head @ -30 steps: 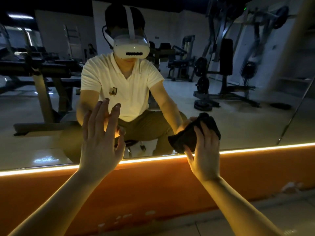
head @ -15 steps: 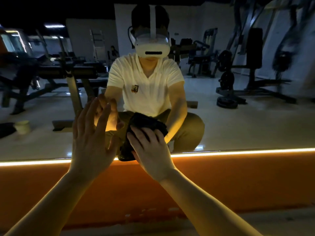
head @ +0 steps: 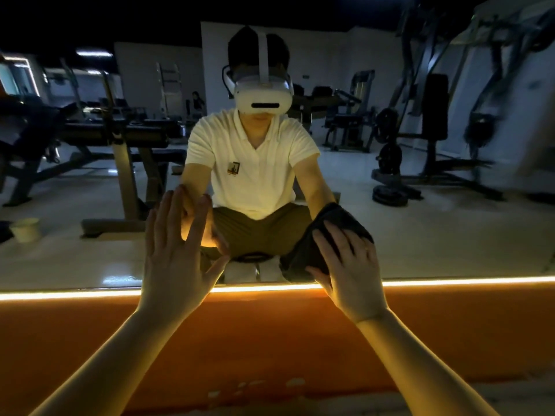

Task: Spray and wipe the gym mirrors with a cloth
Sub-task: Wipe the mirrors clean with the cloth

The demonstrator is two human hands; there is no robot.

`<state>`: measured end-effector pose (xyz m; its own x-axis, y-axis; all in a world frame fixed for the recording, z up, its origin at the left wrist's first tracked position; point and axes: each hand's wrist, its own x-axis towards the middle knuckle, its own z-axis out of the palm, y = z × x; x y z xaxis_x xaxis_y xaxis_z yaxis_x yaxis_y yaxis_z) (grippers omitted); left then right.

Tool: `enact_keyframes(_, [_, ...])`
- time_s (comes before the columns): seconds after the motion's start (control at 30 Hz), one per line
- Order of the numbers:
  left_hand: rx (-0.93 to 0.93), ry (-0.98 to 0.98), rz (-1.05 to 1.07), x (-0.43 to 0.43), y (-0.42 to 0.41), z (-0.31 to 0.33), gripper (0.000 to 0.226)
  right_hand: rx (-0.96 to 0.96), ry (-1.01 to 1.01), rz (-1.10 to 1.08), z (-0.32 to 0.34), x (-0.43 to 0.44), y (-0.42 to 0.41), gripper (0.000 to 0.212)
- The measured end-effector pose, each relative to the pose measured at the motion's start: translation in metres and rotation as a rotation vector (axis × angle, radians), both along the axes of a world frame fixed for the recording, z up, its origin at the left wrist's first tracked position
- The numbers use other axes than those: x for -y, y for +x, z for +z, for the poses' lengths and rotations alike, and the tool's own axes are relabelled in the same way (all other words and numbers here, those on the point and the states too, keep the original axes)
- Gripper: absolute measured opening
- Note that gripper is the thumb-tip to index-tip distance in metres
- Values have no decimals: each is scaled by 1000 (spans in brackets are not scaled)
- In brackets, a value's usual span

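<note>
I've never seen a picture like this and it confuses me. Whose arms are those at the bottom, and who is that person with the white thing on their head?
It is one picture, from a camera worn on a person's head. They face a big mirror, so the figure with the white headset is their own reflection. The arms are theirs too. The left hand lies flat on the glass, fingers straight. The right hand presses a dark cloth on the mirror to wipe it. Under the mirror glows a light strip on an orange wall.
</note>
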<state>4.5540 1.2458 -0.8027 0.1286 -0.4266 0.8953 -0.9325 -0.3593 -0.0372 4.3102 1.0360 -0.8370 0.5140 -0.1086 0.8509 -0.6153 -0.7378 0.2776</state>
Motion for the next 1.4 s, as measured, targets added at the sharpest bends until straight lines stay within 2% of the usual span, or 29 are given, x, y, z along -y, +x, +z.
enact_keyframes(0.1, [-6,4,16,6,-3,-3,107,71,55,1,3,-21,22,74])
enact_keyframes(0.23, [-2,4,32,11,-3,-8,114,-59,-39,94,12,-28,36,80])
enact_keyframes(0.3, [0,-1,24,12,-2,-8,112,-28,4,82,22,-15,20,81])
enact_keyframes(0.37, [-7,-4,17,12,-1,-8,111,100,113,10,31,4,-3,77])
enact_keyframes(0.5, [-14,-4,27,13,-3,-7,114,483,330,-155,46,38,-33,74])
enact_keyframes(0.57, [-26,-13,21,15,-6,-7,116,523,350,-154,44,31,-22,71])
enact_keyframes(0.63, [-39,-27,11,17,-10,-6,118,419,299,-85,41,11,0,68])
enact_keyframes(0.73, [-49,-67,17,21,-14,-5,117,74,148,71,31,-24,30,72])
enact_keyframes(0.8, [-28,-60,33,23,-15,-3,118,-63,22,88,28,-32,37,74])
enact_keyframes(0.87, [12,-49,7,26,-19,4,114,-104,-21,60,34,-33,36,74])
enact_keyframes(1.0, [41,-18,-66,39,-42,13,103,-177,16,26,37,-28,22,73])
enact_keyframes(1.13, [81,45,-108,66,-69,9,100,-104,25,-22,11,-15,6,72])
enact_keyframes(1.23, [94,81,-134,88,-89,4,100,-129,17,-18,1,4,-17,71])
enact_keyframes(1.4, [121,47,-128,110,-104,-3,99,-93,103,8,-14,44,-70,70])
